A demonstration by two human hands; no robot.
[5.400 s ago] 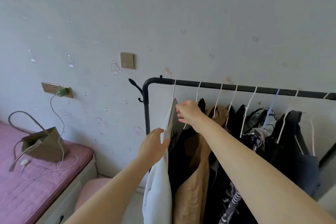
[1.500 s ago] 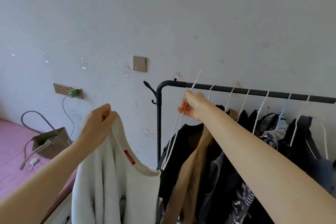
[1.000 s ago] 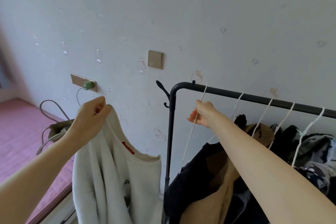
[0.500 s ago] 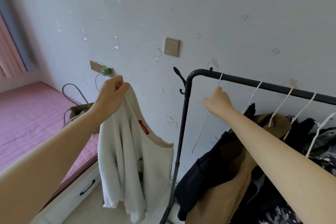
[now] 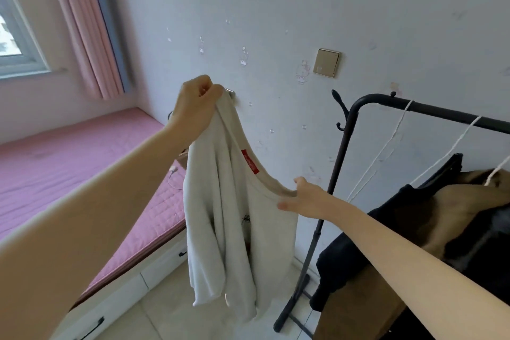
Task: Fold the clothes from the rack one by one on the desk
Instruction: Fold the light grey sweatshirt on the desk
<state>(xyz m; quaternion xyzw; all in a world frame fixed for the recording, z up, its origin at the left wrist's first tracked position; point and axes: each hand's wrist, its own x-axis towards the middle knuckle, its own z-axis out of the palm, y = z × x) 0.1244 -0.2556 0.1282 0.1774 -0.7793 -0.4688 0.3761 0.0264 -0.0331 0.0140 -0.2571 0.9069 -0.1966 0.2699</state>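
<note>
Pale grey sweater [image 5: 234, 229] hangs off the rack, mid-frame, in the air over the floor. My left hand [image 5: 197, 107] holds one shoulder at 11 o'clock of the garment, fingers curled tight round bunched cloth. My right hand [image 5: 306, 197] is at its 3 o'clock, at the collar edge; thumb up, fingers reaching under the rim, touching it. Whether they have clamped, I cannot tell. Red label [image 5: 250, 161] shows inside the neck.

Judgement: soft, limp knit, light, not slippery; it sags and drapes. Best held at both shoulder seams to spread it flat.

Rack [image 5: 342, 157] stands at 3 o'clock with an empty white hanger [image 5: 386, 146] and dark clothes [image 5: 414, 215]. Pink mattress [image 5: 69, 160] at 9 o'clock. Desk not in view.
</note>
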